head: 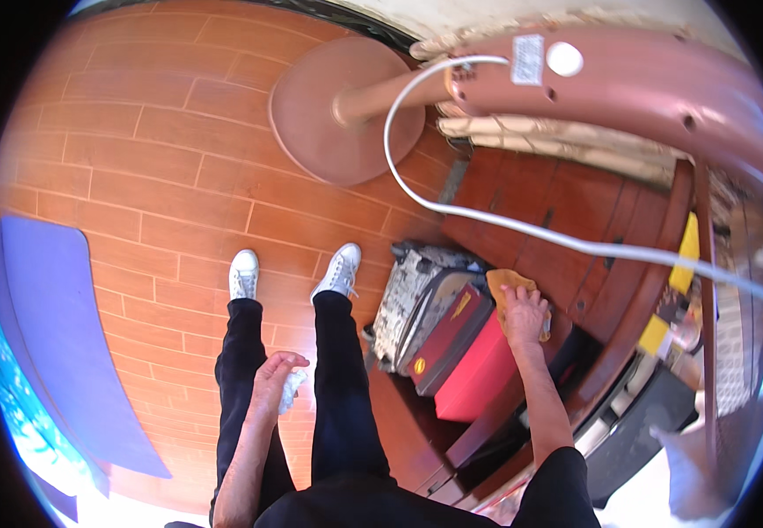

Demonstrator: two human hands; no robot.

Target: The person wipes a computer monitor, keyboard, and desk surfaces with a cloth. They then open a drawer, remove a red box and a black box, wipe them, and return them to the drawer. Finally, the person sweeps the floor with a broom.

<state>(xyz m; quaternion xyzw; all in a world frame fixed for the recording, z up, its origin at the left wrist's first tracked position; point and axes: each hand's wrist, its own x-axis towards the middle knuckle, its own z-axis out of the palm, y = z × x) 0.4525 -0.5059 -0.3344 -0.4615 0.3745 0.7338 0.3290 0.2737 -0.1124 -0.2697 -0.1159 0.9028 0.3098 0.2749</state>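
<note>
My right hand [524, 317] is pressed on a tan cloth [501, 290], which lies at the edge of a dark reddish wooden cabinet [513, 198]. Beside that cloth, several cases stand in an open compartment: a grey patterned wheeled suitcase [402, 297], a dark red case [444, 330] and a bright red one [477, 369]. Over the floor in front of my legs, my left hand [272, 379] holds a crumpled whitish piece, tissue or thin plastic, [293, 389] between its fingers.
A pink-brown appliance [605, 86] on a round base [348, 112] stands at the top. Its white cable [526, 228] arcs above the cabinet. A purple mat [64, 330] lies at the left on the tiled floor [157, 158]. Yellow items [655, 333] sit at the right.
</note>
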